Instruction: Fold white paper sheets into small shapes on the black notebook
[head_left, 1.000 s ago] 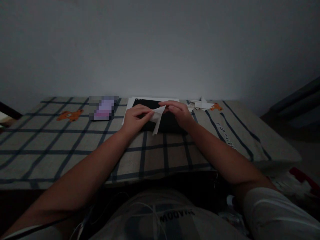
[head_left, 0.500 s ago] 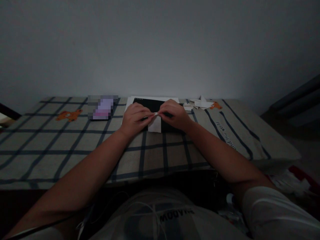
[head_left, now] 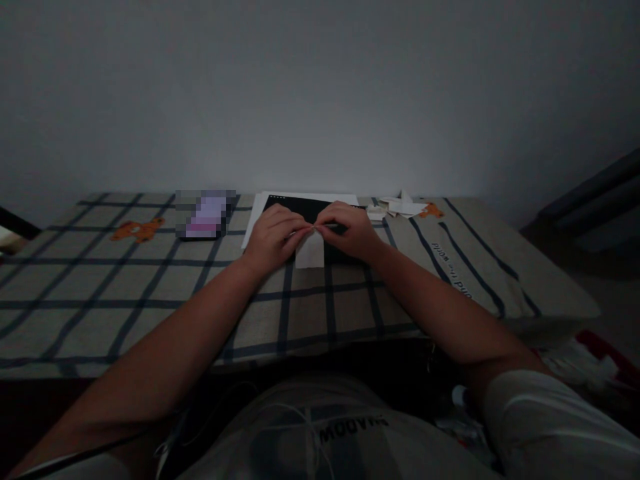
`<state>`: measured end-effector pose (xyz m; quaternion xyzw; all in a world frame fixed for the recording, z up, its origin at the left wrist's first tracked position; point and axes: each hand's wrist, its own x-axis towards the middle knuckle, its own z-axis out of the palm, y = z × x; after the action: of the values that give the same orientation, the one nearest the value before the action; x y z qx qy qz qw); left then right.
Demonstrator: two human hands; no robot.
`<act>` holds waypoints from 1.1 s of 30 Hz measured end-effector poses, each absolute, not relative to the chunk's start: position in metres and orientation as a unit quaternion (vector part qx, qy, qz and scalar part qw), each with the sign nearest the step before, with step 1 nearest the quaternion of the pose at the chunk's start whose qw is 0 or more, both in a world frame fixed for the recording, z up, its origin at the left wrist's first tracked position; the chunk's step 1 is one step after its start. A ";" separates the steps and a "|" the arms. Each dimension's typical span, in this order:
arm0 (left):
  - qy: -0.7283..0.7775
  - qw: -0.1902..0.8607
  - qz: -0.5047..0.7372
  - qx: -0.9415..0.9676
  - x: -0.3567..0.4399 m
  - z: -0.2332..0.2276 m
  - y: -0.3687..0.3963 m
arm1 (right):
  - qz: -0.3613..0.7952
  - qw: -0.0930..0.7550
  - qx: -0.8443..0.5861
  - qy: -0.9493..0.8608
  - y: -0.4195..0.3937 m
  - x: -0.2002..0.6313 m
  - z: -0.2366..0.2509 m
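A small folded white paper [head_left: 310, 252] lies on a black pad [head_left: 305, 208] on the checked cloth. My left hand [head_left: 273, 237] and my right hand [head_left: 350, 230] meet above it, fingertips pinching its top edge from both sides. The lower part of the paper shows below the fingers; its upper part is hidden under them. White sheets [head_left: 255, 217] stick out from under the black pad.
The table wears a beige cloth with dark blue checks [head_left: 150, 280] and an orange bear print [head_left: 137, 231]. A blurred purple object [head_left: 205, 215] lies at the back left. Several folded white paper pieces [head_left: 397, 207] lie at the back right. A wall stands behind.
The paper was held up as a pointed shape a second ago. It has since been laid flat on the pad, and both hands have come together on its top edge.
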<state>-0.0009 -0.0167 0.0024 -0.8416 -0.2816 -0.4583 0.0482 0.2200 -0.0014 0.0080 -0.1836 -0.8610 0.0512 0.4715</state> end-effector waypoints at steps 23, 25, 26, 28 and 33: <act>-0.264 0.156 -0.418 -0.855 -0.001 -0.002 -0.016 | 0.013 0.404 -0.160 -0.901 0.004 0.220 0.001; -0.261 0.176 -0.416 -0.853 -0.001 -0.003 -0.015 | 0.009 0.401 -0.161 -0.902 0.005 0.220 -0.001; -0.261 0.182 -0.414 -0.853 -0.001 -0.003 -0.015 | 0.007 0.399 -0.159 -0.903 0.005 0.220 -0.002; -0.262 0.189 -0.402 -0.857 -0.002 -0.004 -0.013 | 0.003 0.396 -0.156 -0.905 0.006 0.221 -0.002; -0.272 0.187 -0.369 -0.869 -0.004 -0.004 -0.012 | -0.001 0.407 -0.151 -0.901 0.010 0.226 -0.002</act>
<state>-0.0035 -0.0122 -0.0040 -0.8692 -0.2718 -0.3685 0.1866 0.2258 0.0096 -0.0024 -0.1509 -0.9009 -0.0013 0.4070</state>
